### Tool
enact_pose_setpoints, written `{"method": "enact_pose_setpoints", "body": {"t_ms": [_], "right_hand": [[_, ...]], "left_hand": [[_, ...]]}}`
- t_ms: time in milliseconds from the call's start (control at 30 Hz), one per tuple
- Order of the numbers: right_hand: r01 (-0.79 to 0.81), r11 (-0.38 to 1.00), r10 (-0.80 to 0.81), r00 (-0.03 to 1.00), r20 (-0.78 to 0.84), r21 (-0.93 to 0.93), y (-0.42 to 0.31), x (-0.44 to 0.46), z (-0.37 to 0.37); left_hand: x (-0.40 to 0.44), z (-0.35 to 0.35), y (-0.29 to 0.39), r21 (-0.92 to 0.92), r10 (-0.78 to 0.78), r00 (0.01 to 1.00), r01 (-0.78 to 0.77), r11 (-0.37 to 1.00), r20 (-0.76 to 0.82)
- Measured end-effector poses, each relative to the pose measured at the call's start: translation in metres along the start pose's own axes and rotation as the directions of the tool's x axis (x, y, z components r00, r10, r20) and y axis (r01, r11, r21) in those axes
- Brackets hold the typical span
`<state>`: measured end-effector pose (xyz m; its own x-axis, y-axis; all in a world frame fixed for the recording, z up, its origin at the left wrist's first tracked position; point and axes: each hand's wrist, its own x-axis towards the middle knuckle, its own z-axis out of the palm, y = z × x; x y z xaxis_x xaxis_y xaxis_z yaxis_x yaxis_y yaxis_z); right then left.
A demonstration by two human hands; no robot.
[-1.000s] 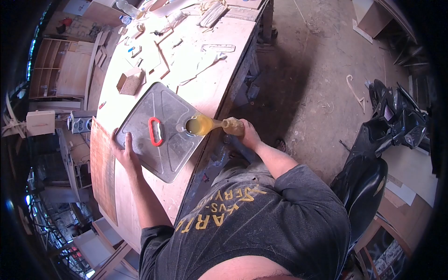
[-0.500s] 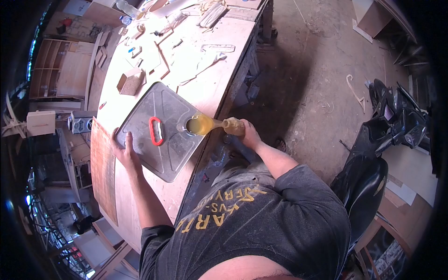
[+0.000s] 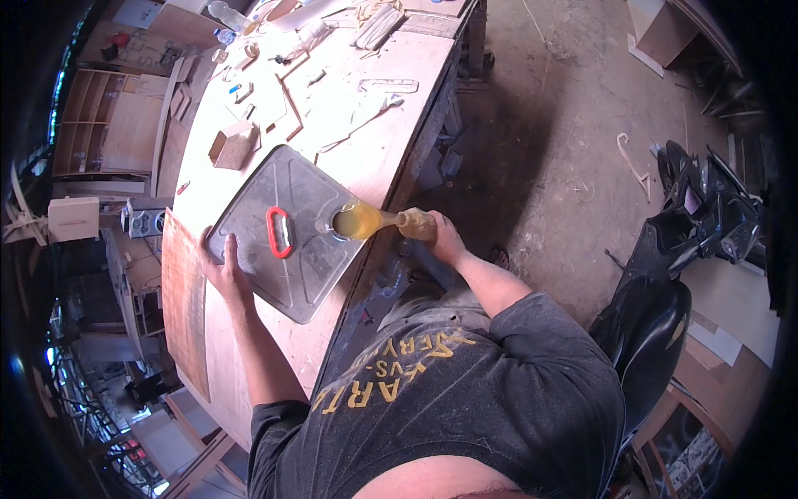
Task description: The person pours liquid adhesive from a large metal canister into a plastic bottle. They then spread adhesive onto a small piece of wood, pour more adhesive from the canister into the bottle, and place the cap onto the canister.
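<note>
Two hands of yours are at work: your right hand [image 3: 447, 237] is closed round the rough tan narrow end of an amber, translucent, funnel-shaped vessel [image 3: 366, 221], whose wide end lies over one corner of a grey, squarish plastic container [image 3: 312, 266] with a red loop handle [image 3: 273, 233]. The container sits by the near long edge of the pale wooden table [image 3: 283, 343]. Your left hand [image 3: 223, 268] touches its opposite corner; whether it grips, you cannot tell.
</note>
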<state>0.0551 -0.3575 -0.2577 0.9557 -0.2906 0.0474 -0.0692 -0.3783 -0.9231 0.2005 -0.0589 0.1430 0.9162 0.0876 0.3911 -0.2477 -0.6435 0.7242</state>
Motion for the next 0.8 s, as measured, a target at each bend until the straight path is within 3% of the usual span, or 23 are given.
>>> {"method": "enact_pose_setpoints", "body": {"t_ms": [567,800], "right_hand": [[-0.035,0.999,0.035,0.999,0.011,0.010,-0.0048,-0.0003,-0.0018],[-0.071,0.997,0.072,0.996,0.047,-0.014,-0.0034,0.0003,-0.0015]], "left_hand": [[-0.0028,0.0001,0.0062,-0.032,-0.047,0.999,0.047,0.998,-0.003],[-0.0009,-0.0029,-0.0010,0.052,0.004,1.000,-0.003,0.999,-0.008]]}}
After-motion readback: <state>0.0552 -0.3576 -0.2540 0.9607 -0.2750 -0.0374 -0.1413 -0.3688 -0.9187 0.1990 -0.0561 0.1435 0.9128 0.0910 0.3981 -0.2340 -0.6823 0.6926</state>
